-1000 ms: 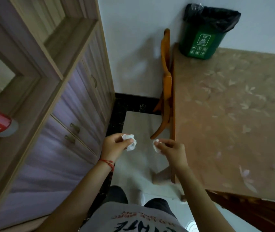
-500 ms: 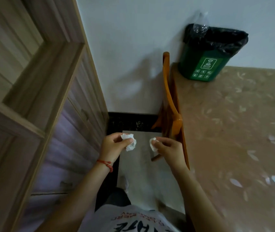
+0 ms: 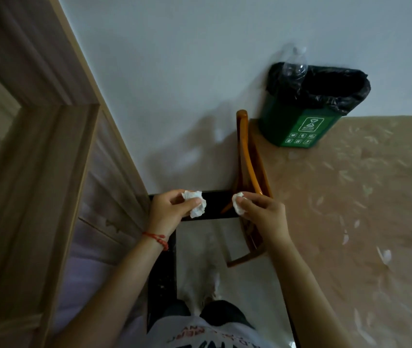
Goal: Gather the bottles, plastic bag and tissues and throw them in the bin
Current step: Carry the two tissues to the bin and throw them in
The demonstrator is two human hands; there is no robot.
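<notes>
Wooden cabinet [image 3: 36, 172] is running along my far left. My left hand [image 3: 172, 212], red string [image 3: 156, 237] on the wrist, is pinching a crumpled tissue [image 3: 196, 203] between thumb and fingers, out over the floor. Just beside it, my right hand [image 3: 262, 214] is pinching a second balled tissue [image 3: 237, 205], in front of the orange chair [image 3: 247, 172] tucked against the surface [image 3: 363, 209]. Further right, the green bin [image 3: 300, 126] with its black liner is sitting on the far corner of that surface by the wall, a clear bottle [image 3: 295, 66] poking up out of it.
</notes>
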